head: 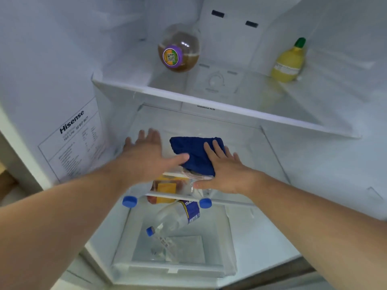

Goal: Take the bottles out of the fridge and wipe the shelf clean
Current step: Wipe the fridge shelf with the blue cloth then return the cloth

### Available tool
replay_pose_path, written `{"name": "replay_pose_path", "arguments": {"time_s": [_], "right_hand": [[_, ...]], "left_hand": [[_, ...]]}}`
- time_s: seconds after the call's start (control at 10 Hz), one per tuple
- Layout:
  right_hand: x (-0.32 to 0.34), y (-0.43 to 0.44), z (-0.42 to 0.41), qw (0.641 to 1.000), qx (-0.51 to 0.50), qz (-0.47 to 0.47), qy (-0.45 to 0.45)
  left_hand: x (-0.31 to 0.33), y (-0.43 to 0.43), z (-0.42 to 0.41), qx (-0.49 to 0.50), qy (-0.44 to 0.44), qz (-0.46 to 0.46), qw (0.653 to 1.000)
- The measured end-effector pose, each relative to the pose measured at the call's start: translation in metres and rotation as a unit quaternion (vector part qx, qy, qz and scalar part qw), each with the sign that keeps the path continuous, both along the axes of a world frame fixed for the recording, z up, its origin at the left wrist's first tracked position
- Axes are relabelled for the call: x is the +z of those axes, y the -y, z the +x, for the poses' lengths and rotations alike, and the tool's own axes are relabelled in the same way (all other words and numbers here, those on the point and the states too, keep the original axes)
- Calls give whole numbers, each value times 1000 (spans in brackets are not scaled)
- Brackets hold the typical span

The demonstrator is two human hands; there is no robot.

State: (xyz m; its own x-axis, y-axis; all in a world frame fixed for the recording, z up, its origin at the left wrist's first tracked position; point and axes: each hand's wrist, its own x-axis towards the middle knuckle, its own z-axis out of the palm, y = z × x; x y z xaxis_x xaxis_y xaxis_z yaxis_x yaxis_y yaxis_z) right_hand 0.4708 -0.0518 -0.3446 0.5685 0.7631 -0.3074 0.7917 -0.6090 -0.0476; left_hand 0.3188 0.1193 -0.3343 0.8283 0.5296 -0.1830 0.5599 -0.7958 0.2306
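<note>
Two glass shelves split the fridge [69, 59] interior I'm looking into, and both my arms reach between them. The upper shelf [226, 109] runs slantwise across the view, its white front edge dropping from left to right, with plenty of open room on its right half. The lower shelf [261, 147] is bounded by the left wall with the Hisense label [73, 139], the right wall, and a white front rail below my wrists; its right part is bare and gives free space to slide toward.

On the upper shelf a brown bottle [179, 50] lies on its side near the back left, long axis running front to back, purple cap pointing at me. A yellow lemon-shaped bottle [290, 61] stands upright at the back right, green cap up, well apart from it.

Below the lower shelf, a clear bottle [178, 216] with a blue label lies tilted in the drawer [209, 266], its blue cap pointing toward me and left. Two more blue caps poke out just beneath the front rail; those bottles are mostly hidden.

My left hand [146, 155] is spread wide, fingers splayed, thumb touching the blue cloth [194, 151]. My right hand [226, 172] presses flat on the cloth's right side, fingers extended, gripping nothing.
</note>
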Motion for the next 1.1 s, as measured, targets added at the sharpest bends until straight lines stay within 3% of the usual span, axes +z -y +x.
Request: {"name": "replay_pose_path", "arguments": {"time_s": [0.1, 0.2, 0.3, 0.4, 0.6, 0.7, 0.8, 0.9, 1.0, 1.1], "right_hand": [[-15, 0, 2, 999, 14, 22, 21], [-28, 4, 4, 999, 16, 31, 24], [-32, 18, -4, 998, 10, 62, 23], [-24, 38, -24, 993, 3, 112, 28], [-17, 67, -75, 980, -19, 196, 12], [-23, 86, -93, 987, -7, 161, 13], [-22, 66, -123, 960, 81, 266, 42], [-28, 35, -170, 895, 152, 418, 39], [21, 26, -253, 956, 232, 178, 2], [48, 15, -291, 933, 229, 273, -54]], "left_hand": [[11, 33, 26, -82, 105, 33, 991], [2, 57, 42, -140, -1, -7, 990], [-16, 69, 37, -156, -46, 88, 983], [-19, 81, 27, -149, -17, 135, 980], [-15, 107, -18, -144, 5, 111, 983], [12, 123, -56, -125, 2, 87, 988], [13, 138, -96, -123, 0, 82, 989], [11, 133, -160, -124, -30, 85, 988], [23, 123, -236, -133, -2, 133, 982], [63, 102, -294, -89, 57, 140, 985]]}}
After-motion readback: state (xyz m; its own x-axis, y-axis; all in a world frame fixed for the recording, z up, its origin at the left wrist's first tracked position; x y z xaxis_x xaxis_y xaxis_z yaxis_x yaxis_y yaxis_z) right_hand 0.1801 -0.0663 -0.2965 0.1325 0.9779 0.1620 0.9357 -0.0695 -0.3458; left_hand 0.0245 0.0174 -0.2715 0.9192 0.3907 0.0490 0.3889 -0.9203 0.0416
